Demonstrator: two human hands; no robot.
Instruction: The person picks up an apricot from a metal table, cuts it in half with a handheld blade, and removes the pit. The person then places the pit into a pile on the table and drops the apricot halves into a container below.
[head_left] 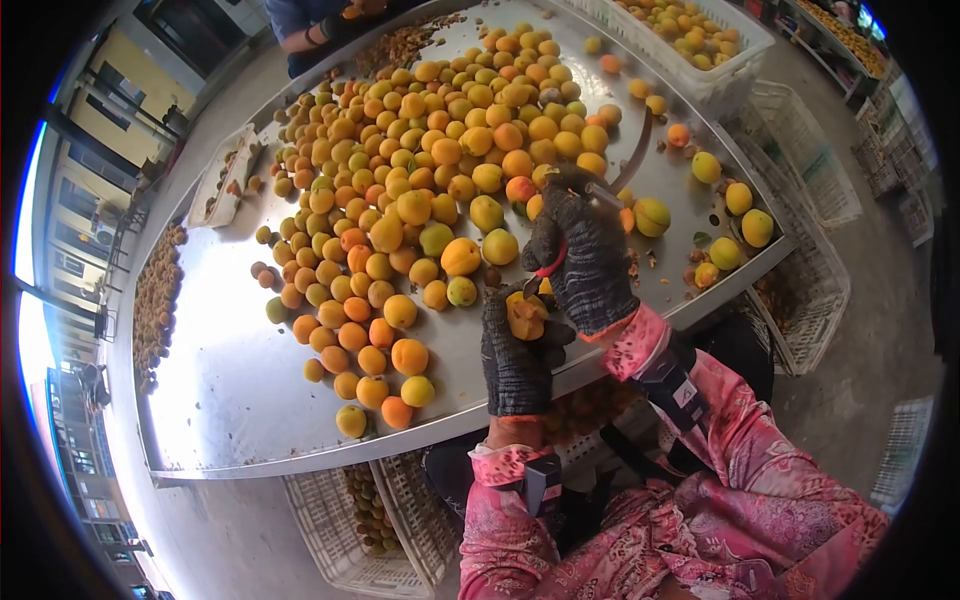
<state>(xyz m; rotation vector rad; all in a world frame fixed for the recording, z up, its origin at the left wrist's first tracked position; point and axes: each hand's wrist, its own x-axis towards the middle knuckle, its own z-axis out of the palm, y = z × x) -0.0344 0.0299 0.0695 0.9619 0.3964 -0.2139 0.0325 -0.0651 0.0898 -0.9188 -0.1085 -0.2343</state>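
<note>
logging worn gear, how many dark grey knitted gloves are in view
2: one dark grey knitted glove on the left hand, holding yellow-orange fruit, another on the right hand. Others may be hidden.

yellow building (128,62) at left, co-worker's blue sleeve (292,12), white crate (903,452) at far right

on the worktop (235,385), the pile (400,200) lies in the middle, pits (158,300) along the left edge, a tray (240,185) behind them; a fruit (525,318) is in the left hand (512,360) by the near edge, the right hand (588,260) just right and beyond; loose fruit (757,229) lie farther right, a crate (735,62) at the far right edge, a person (300,35) behind
</note>
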